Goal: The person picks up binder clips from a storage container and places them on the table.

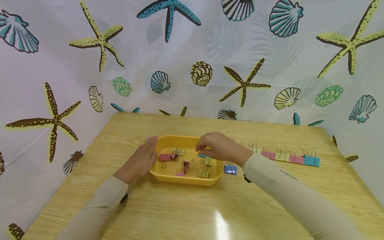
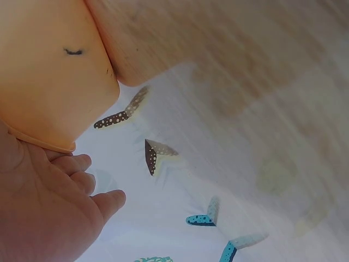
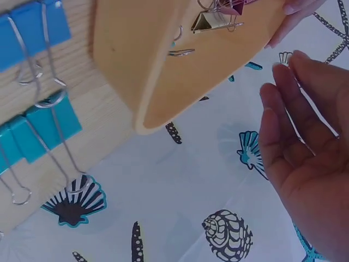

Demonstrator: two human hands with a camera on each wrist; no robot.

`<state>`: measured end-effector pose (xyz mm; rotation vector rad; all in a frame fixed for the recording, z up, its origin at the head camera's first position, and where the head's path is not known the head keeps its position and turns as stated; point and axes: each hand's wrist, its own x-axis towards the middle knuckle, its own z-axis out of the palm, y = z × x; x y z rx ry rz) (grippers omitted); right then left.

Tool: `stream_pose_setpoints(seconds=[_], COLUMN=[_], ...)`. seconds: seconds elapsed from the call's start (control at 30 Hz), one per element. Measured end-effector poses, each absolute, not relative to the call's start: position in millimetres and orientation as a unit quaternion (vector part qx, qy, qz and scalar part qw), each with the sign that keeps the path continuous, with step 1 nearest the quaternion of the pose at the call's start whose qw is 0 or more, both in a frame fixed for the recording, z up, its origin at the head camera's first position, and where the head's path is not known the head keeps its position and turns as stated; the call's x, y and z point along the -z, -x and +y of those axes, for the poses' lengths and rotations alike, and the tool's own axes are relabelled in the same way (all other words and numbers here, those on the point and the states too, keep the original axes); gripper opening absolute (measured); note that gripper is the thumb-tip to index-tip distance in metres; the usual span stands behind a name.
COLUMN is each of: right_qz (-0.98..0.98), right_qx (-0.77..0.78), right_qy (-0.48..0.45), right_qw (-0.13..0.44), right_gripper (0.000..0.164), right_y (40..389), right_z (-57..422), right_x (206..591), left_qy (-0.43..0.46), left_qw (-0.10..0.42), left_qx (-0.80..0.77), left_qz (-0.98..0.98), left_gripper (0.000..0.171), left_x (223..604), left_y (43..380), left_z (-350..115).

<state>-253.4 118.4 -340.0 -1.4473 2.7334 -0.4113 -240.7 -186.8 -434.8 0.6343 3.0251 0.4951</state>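
A yellow plastic tray (image 1: pixel 186 180) holds several binder clips, among them a red clip (image 1: pixel 164 157), a dark pink clip (image 1: pixel 186 166) and an olive-yellow clip (image 1: pixel 203 174). My left hand (image 1: pixel 141 161) rests against the tray's left side, its fingers straight along the rim. Over the tray's right side hovers my right hand (image 1: pixel 219 146), fingers loosely bent. The right wrist view shows nothing between the fingers of that hand (image 3: pixel 311 131). Partly hidden under it in the head view is a blue clip (image 1: pixel 204 155) inside the tray.
Right of the tray stands a row of binder clips, with pink (image 1: pixel 268 154), pale yellow (image 1: pixel 282 156) and blue (image 1: pixel 312 160) ones. A dark blue clip (image 1: pixel 230 169) sits nearer, beside the tray. A patterned cloth (image 1: pixel 186 100) hangs behind the wooden table (image 1: pixel 168 213).
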Motion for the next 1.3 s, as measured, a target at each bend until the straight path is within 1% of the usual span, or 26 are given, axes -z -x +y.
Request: stream_pose_setpoints(seconds=[0.13,0.33,0.53,0.7,0.9,1.03,1.1,1.3], right_qz=[0.873,0.871,0.881,0.890,0.897,0.899,0.900,0.900], right_qx=[0.092,0.070,0.039,0.002,-0.001,-0.003,-0.007,-0.017], right_qy=[0.478,0.480,0.455,0.434,0.404,0.397,0.396,0.399], right_qw=[0.031,0.080,0.123,0.142,0.179,0.184,0.183,0.175], right_gripper=[0.012,0.012,0.013,0.014,0.017,0.016,0.019,0.035], right_y=[263.3,273.4,270.6,269.2,271.4,271.5,271.4,269.8], right_z=[100.0,81.2,70.3,65.0,62.7,59.1,56.5,51.1], right_x=[340.1,344.9,353.5,363.5,367.1,366.8,366.5,368.2], left_qy=[-0.200,-0.200,-0.201,-0.200,-0.203,-0.201,-0.203,-0.208], left_qw=[0.002,-0.001,0.001,-0.001,-0.004,-0.002,-0.001,-0.005], left_qx=[-0.158,-0.159,-0.170,-0.170,-0.177,-0.170,-0.170,-0.171], left_qz=[0.967,0.967,0.965,0.965,0.963,0.965,0.964,0.963], left_gripper=[0.061,0.061,0.060,0.060,0.060,0.061,0.061,0.061], left_x=[434.8,433.2,430.5,431.9,434.7,437.0,437.8,436.3], left_y=[240.7,239.9,238.7,238.7,238.9,240.7,241.8,241.0], left_z=[-189.4,-191.1,-188.7,-187.1,-186.3,-187.6,-188.3,-188.2])
